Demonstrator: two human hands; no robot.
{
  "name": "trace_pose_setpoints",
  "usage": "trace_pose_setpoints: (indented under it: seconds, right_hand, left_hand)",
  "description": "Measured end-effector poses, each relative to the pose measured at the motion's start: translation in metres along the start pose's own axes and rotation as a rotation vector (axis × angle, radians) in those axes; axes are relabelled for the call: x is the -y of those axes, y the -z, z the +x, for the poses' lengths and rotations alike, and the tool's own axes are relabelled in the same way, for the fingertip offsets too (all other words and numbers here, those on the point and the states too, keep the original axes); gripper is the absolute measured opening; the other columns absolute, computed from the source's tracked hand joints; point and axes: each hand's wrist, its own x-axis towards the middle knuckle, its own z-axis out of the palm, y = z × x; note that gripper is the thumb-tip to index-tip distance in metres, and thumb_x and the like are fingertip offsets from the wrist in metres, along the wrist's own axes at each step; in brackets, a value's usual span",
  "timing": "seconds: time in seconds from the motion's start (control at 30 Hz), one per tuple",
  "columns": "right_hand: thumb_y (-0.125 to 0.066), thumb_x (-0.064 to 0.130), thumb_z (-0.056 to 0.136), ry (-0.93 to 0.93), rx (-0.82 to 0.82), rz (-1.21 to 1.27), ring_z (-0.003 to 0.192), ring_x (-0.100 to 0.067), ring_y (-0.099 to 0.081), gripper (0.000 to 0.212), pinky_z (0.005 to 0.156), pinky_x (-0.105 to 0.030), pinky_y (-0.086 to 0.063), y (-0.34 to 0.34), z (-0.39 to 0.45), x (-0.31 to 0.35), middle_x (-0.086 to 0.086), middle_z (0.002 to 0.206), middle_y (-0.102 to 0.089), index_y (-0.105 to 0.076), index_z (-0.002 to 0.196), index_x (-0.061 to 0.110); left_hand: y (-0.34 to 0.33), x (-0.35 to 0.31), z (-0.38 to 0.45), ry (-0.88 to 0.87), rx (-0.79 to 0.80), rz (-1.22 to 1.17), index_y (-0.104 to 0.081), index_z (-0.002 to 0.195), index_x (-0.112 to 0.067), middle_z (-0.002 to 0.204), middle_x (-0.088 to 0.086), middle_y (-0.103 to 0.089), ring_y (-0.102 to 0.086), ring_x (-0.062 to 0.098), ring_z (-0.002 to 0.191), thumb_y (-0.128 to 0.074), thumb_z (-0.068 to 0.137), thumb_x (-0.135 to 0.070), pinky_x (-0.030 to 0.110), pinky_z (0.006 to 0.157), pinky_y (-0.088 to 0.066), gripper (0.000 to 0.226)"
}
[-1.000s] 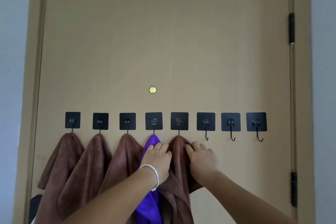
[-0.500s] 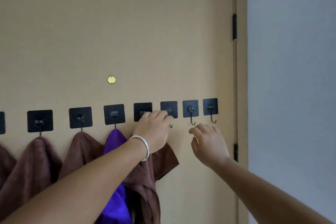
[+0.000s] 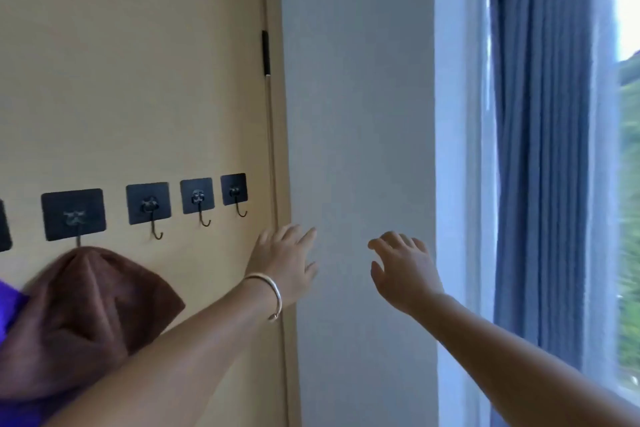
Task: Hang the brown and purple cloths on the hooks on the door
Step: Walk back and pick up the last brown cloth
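A brown cloth (image 3: 86, 315) hangs from a black hook (image 3: 73, 215) on the tan door (image 3: 138, 80). A sliver of purple cloth (image 3: 10, 302) shows at the far left edge. Three bare hooks follow to the right: the first hook (image 3: 149, 206), the second hook (image 3: 197, 199) and the third hook (image 3: 235, 192). My left hand (image 3: 284, 262), with a silver bangle on the wrist, is held up with straight fingers in front of the door frame. My right hand (image 3: 403, 269) is spread in front of the wall. Both hold nothing.
A white wall (image 3: 356, 114) lies right of the door frame. Further right hangs a dark blue curtain (image 3: 543, 149) beside a bright window (image 3: 628, 184). A black hinge (image 3: 265, 52) sits on the door's right edge.
The view has swung far right, away from the cloths. My left hand left the brown cloth and both hands moved right, off the door toward the wall.
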Motion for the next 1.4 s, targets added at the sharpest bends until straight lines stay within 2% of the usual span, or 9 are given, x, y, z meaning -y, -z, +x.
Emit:
trace_pose_setpoints:
  seconds: [0.2,0.37,0.63,0.77,0.9,1.17,1.3,1.4]
  right_hand:
    - [-0.056,0.035,0.085,-0.236,0.075,-0.227,0.11,-0.022,-0.055,0.034,0.101,-0.039,-0.035,0.081,-0.08,-0.085,0.003,0.116,-0.058,-0.059,0.117,0.025]
    - [-0.057,0.037,0.082,-0.422,0.094,-0.415,0.107,-0.026,-0.055,0.035,0.096,-0.038,-0.038,0.167,-0.16,-0.147,-0.002,0.114,-0.06,-0.06,0.114,0.023]
    - [-0.054,0.041,0.085,-0.684,0.167,-0.617,0.115,-0.027,-0.051,0.043,0.101,-0.043,-0.036,0.313,-0.302,-0.225,-0.005,0.125,-0.057,-0.055,0.125,0.024]
    - [-0.055,0.038,0.086,-0.791,0.175,-0.718,0.118,-0.025,-0.05,0.041,0.107,-0.05,-0.031,0.407,-0.385,-0.263,-0.004,0.126,-0.056,-0.056,0.123,0.021]
    - [-0.055,0.038,0.087,-0.919,0.172,-0.868,0.117,-0.024,-0.051,0.042,0.109,-0.051,-0.028,0.501,-0.466,-0.294,-0.004,0.126,-0.056,-0.056,0.125,0.021]
    - [-0.048,0.039,0.089,-1.189,0.193,-1.061,0.118,-0.024,-0.047,0.039,0.11,-0.051,-0.025,0.65,-0.624,-0.278,-0.003,0.125,-0.053,-0.054,0.124,0.021]
    - [-0.05,0.04,0.09,-1.307,0.193,-1.187,0.115,-0.025,-0.048,0.04,0.1,-0.044,-0.031,0.713,-0.681,-0.252,-0.004,0.125,-0.054,-0.053,0.125,0.02]
    - [-0.049,0.04,0.091,-1.411,0.192,-1.277,0.116,-0.026,-0.048,0.041,0.103,-0.044,-0.03,0.752,-0.719,-0.235,-0.005,0.126,-0.054,-0.052,0.126,0.02]
  left_hand:
    - [-0.01,-0.123,0.016,-0.185,-0.034,-0.182,-0.027,0.146,-0.031,0.145,-0.004,-0.039,-0.028,0.02,0.136,-0.041,0.088,-0.053,0.047,0.11,-0.018,0.064]
    - [0.012,-0.247,0.013,-0.366,-0.082,-0.336,-0.023,0.148,-0.03,0.15,0.001,-0.034,-0.023,0.02,0.141,-0.034,0.092,-0.056,0.048,0.113,-0.015,0.062]
    - [0.094,-0.469,-0.015,-0.68,-0.138,-0.53,-0.021,0.147,-0.031,0.151,0.003,-0.033,-0.025,0.023,0.141,-0.038,0.092,-0.058,0.054,0.114,-0.015,0.064]
    - [0.144,-0.581,-0.049,-0.805,-0.15,-0.654,-0.021,0.147,-0.031,0.152,0.004,-0.032,-0.026,0.024,0.141,-0.037,0.091,-0.059,0.054,0.113,-0.017,0.065]
    - [0.196,-0.68,-0.089,-0.941,-0.166,-0.73,-0.02,0.148,-0.031,0.153,0.004,-0.03,-0.024,0.024,0.142,-0.036,0.092,-0.058,0.054,0.114,-0.017,0.063]
    - [0.309,-0.85,-0.2,-1.21,-0.21,-0.873,-0.021,0.148,-0.031,0.152,0.003,-0.031,-0.024,0.023,0.141,-0.037,0.093,-0.057,0.054,0.114,-0.017,0.063]
    - [0.369,-0.909,-0.263,-1.355,-0.232,-0.998,-0.025,0.146,-0.031,0.149,0.003,-0.035,-0.028,0.023,0.14,-0.038,0.092,-0.055,0.053,0.114,-0.018,0.061]
    - [0.409,-0.946,-0.305,-1.451,-0.271,-1.079,-0.028,0.143,-0.029,0.145,0.003,-0.04,-0.032,0.024,0.136,-0.039,0.092,-0.054,0.053,0.112,-0.023,0.058]
